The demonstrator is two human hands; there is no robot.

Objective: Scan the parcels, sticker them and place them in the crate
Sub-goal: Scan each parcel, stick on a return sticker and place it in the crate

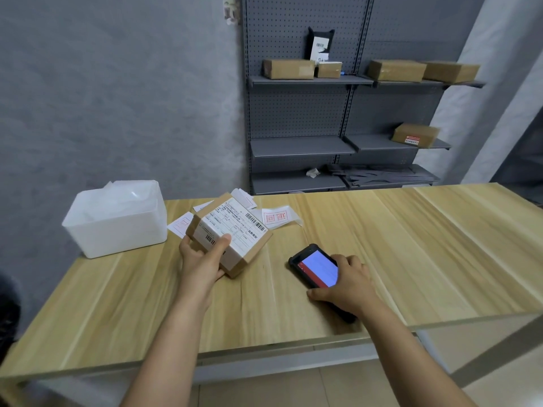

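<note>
The crate [117, 221] sat at the table's [411, 245] left end — parcel [232, 233] right of it, scanner [316, 270] farther right.

Grey pegboard shelving [302, 146] against the wall — wooden table [411, 245] in front

The scene was taken by one wide-angle camera worn on the head, from above the near edge of the bench [382, 230] and directed forward and down. The bench top was seen closely, its near edge crossing the lower part of the view and its far edge meeting the grey wall [117, 98]. Both forearms were seen entering from below. A shelving unit [338, 113] was seen farther off, beyond the far edge. No second view was supplied.
</note>
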